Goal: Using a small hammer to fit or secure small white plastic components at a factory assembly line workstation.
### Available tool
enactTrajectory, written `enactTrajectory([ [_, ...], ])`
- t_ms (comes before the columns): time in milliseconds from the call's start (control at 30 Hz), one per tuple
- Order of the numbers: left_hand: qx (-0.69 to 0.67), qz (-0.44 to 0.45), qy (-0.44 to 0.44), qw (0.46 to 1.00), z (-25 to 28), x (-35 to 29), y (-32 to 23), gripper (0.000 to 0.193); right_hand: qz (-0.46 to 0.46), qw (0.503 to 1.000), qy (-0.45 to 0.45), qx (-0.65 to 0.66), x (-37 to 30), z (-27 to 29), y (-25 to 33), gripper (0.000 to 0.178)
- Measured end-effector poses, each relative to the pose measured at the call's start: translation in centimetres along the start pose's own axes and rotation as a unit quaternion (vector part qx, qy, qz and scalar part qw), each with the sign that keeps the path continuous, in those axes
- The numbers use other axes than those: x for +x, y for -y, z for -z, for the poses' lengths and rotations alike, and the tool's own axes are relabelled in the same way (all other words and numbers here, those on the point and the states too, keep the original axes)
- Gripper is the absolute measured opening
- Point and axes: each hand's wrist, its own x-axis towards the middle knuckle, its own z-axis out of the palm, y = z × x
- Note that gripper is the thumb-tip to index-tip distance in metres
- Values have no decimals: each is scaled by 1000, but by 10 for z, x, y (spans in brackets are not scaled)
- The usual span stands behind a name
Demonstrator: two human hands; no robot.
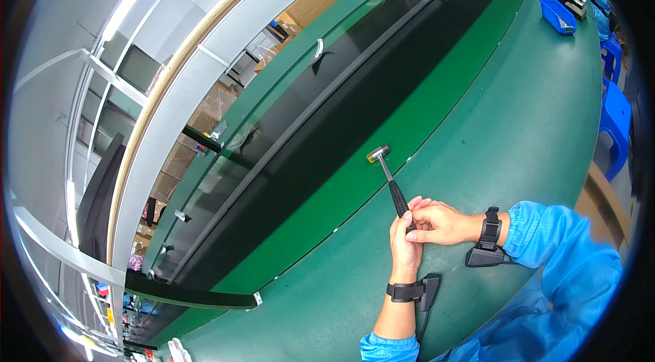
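Observation:
A small two-faced mallet (392,181) points away from me over the green work surface, its head dark on one side and amber on the other. Whether that head rests on the surface or hovers just above it, I cannot tell. My left hand (404,247) is closed round the lower end of the black textured grip, thumb along it. Coming in from the right, my right hand (440,222) is closed at the same handle end, its fingers meeting those of the left. The two hands partly hide the butt of the handle.
A long green bench (477,137) curves from lower left to upper right, with a dark reflective strip (300,150) beyond it. At the far right stand a blue bin (558,17) and blue stools (616,120), near people in blue sleeves. A grey overhead frame (157,116) arches at left.

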Motion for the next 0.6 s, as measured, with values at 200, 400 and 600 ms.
enactTrajectory([
  [200,4,1,-1,1000,2,0,1,50,-2,1000,0,2,0,0,0,41],
  [400,0,0,1,1000,0,0,0,50,13,1000,-8,-2,-1,0,1,40],
  [600,-2,1,2,1000,-1,0,0,50,1,1000,6,0,0,-1,-3,40],
])
